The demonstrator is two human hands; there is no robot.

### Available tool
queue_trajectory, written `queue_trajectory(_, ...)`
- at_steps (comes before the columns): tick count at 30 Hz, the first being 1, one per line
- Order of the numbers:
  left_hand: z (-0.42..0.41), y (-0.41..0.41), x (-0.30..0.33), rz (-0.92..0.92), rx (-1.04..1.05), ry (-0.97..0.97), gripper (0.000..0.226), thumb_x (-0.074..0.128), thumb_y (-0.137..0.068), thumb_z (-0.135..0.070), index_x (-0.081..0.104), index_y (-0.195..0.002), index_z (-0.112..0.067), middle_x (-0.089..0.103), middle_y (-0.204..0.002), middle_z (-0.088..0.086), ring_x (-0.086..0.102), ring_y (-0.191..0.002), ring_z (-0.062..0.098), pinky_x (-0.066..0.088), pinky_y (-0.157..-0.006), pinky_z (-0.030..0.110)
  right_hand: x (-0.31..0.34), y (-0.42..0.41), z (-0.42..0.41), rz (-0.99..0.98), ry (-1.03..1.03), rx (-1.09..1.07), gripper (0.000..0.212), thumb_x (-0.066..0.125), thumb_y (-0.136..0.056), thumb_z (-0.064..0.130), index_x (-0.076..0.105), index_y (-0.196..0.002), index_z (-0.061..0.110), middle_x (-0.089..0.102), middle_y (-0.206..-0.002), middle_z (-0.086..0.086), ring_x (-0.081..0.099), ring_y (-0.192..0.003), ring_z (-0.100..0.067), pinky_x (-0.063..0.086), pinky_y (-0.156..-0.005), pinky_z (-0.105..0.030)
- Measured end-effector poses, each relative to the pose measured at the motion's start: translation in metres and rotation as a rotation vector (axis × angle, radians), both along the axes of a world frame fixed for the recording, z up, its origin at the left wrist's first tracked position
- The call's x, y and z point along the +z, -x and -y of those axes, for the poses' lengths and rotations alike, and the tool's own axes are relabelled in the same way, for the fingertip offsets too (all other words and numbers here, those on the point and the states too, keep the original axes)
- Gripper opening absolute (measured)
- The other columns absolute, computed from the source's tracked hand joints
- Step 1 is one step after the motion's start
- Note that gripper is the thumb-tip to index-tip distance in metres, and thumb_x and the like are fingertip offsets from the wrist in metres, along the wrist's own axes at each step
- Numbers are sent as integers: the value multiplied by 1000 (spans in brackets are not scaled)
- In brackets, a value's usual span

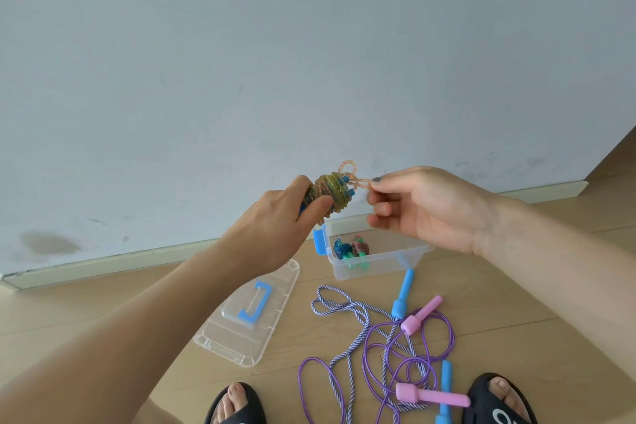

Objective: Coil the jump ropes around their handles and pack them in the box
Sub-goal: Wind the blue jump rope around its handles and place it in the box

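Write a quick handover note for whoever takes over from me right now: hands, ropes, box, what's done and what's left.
Left hand grips the coiled rope by its blue handles.
Right hand pinches that rope's loose end, apparently tucking it in.
Box is open on the floor with two coiled ropes inside; lid lies to its left.
Left: finish this tuck, box it, then coil the striped rope and purple rope, which lie tangled on the floor.

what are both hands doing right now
Left hand: grips the coiled rope bundle by its blue handles.
Right hand: pinches the rope's loose end loop between thumb and forefinger.
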State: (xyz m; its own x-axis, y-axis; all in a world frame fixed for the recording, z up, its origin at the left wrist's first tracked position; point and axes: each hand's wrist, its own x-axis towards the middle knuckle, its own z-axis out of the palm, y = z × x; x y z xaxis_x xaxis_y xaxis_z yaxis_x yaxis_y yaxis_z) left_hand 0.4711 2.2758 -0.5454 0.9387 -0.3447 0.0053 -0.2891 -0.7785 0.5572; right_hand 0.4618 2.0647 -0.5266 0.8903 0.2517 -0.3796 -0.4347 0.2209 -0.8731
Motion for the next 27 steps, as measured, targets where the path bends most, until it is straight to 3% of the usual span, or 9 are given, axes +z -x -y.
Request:
queue_trajectory(4,-3,-10,-4,-46,-28,22,44,37,-92,-61,50,-92,-19,66,-80,4,61,-76,29,53,-72,50,-4,-8,16,106,210,68,12,52,-99,2,58,-89,0,50,-75,-7,45,-58,-14,60,-85,-42)
queue_trajectory(9,18,-16,-24,-155,-12,65,41,42,-90,-63,50,-90,-23,67,-86,2,64,-81,26,54,-77,48,-22,-17,11,82,338,17,9,61,-96,13,63,-99,4,59,-89,-12,59,-75,-20,55,-91,-47)
queue_trajectory(13,43,-24,-40,-266,69,190,37,44,-91,-57,52,-92,-21,68,-88,1,66,-83,24,54,-81,45,-36,-29,8,11,439,-92,35,70,-86,32,62,-108,5,58,-98,-13,63,-85,-24,57,-90,-45)
queue_trajectory(17,56,-46,-61,-442,151,315,47,38,-91,-59,53,-100,-15,66,-85,4,64,-70,20,56,-86,45,-56,-35,9,-174,375,-106,36,70,-85,44,58,-104,15,59,-106,-16,66,-91,-29,57,-92,-44)
queue_trajectory(19,65,-63,-75,-570,206,372,51,34,-94,-56,53,-108,-11,64,-84,8,63,-66,21,58,-82,40,-68,-43,9,-261,306,-87,48,69,-85,49,53,-111,12,62,-111,-19,69,-95,-31,57,-92,-44)
queue_trajectory(22,84,-87,-94,-691,274,412,24,39,-101,-25,55,-103,-7,62,-85,13,62,-63,21,57,-68,26,-84,-65,7,-305,254,-99,40,68,-87,44,56,-106,11,68,-103,-19,73,-92,-32,58,-90,-42)
queue_trajectory(25,101,-104,-117,-699,304,462,27,36,-97,-23,55,-109,-9,66,-97,18,67,-88,32,55,-92,42,-111,-90,3,-315,276,-200,18,67,-89,29,63,-96,14,71,-88,-11,74,-88,-28,60,-86,-38)
queue_trajectory(27,106,-114,-136,-741,316,482,32,36,-96,-25,61,-111,-10,68,-108,17,66,-102,33,50,-99,44,-138,-107,7,-305,311,-268,13,67,-90,21,65,-99,12,72,-86,-7,73,-79,-23,60,-76,-34)
